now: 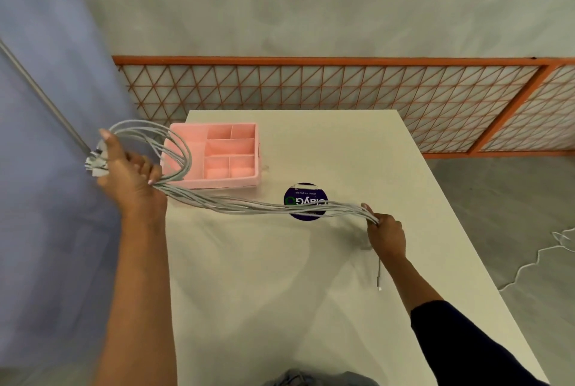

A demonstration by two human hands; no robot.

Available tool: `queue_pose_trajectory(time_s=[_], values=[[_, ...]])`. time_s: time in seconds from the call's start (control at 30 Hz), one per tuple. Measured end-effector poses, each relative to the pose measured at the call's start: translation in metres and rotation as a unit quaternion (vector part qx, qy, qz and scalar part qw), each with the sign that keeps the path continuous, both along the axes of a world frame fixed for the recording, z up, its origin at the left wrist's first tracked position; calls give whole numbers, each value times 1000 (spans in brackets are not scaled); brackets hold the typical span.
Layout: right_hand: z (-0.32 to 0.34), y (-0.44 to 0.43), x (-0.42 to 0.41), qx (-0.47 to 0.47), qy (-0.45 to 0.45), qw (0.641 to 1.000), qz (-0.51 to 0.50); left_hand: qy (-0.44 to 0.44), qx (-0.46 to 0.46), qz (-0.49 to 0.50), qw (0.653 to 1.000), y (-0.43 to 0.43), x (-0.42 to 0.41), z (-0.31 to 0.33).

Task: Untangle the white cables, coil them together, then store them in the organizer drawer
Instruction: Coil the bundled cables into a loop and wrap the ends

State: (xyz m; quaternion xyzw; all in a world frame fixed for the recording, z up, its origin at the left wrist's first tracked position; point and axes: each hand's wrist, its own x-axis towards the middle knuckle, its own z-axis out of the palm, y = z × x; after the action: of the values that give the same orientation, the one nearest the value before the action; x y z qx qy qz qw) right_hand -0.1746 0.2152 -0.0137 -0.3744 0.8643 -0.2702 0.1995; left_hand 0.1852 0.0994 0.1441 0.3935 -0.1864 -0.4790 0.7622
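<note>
- White cables point(249, 206) stretch in a bundle above the table point(280, 292), between both hands.
- Left hand point(130, 174) grips a coiled loop beside the pink organizer point(217, 155).
- Right hand point(385, 234) pinches the bundle's right end.

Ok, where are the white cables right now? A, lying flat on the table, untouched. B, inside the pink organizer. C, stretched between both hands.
C: the left hand grips the looped end of the white cables and the right hand holds the other end, over the table.
</note>
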Motion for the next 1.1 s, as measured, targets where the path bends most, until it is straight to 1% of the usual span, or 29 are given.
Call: queue_pose_trajectory(time_s=[0.03, 0.1, 0.2, 0.27, 0.33, 0.4, 0.47, 0.5, 0.57, 0.6, 0.63, 0.7, 0.8, 0.93, 1.0, 1.03, 1.1], values=[[3, -2, 3, -15, -4, 1000, -5, -17, 3, -23, 1000, 0, -3, -1], [10, -6, 9, -44, 7, 999, 8, -100, 14, -71, 992, -1, -14, -2], [22, -14, 17, -46, 72, 993, 85, -205, 3, -144, 968, 2, -26, -12], [30, -20, 23, -49, 107, 982, 148, -271, 15, -206, 940, 8, -40, -19], [37, -25, 31, -65, 114, 973, 188, -344, 43, -255, 903, 13, -57, -28], [46, -31, 38, -52, 132, 966, 216, -383, 53, -287, 877, 17, -70, -38], [54, -34, 39, -15, 154, 956, 248, -392, 64, -282, 873, 19, -74, -41], [55, -33, 36, 7, 147, 950, 274, -381, 70, -266, 883, 18, -72, -41], [51, -28, 26, 74, 102, 929, 347, -346, 80, -228, 906, 13, -64, -41], [47, -24, 24, 126, 76, 916, 372, -332, 83, -214, 915, 10, -59, -41], [41, -20, 24, 180, 51, 906, 381, -321, 83, -203, 921, 8, -56, -41], [26, -15, 26, 230, 32, 896, 378, -295, 82, -181, 935, 4, -50, -39], [11, -13, 32, 214, 49, 888, 404, -289, 68, -168, 940, -1, -44, -36], [19, -19, 30, 138, -10, 892, 430, -319, 89, -192, 924, -3, -41, -44], [27, -21, 32, 108, -14, 893, 437, -328, 101, -193, 919, -1, -42, -49], [27, -22, 32, 99, -3, 894, 436, -324, 101, -191, 921, 0, -42, -50], [22, -17, 31, 84, 62, 900, 423, -303, 84, -183, 931, 2, -40, -49]])
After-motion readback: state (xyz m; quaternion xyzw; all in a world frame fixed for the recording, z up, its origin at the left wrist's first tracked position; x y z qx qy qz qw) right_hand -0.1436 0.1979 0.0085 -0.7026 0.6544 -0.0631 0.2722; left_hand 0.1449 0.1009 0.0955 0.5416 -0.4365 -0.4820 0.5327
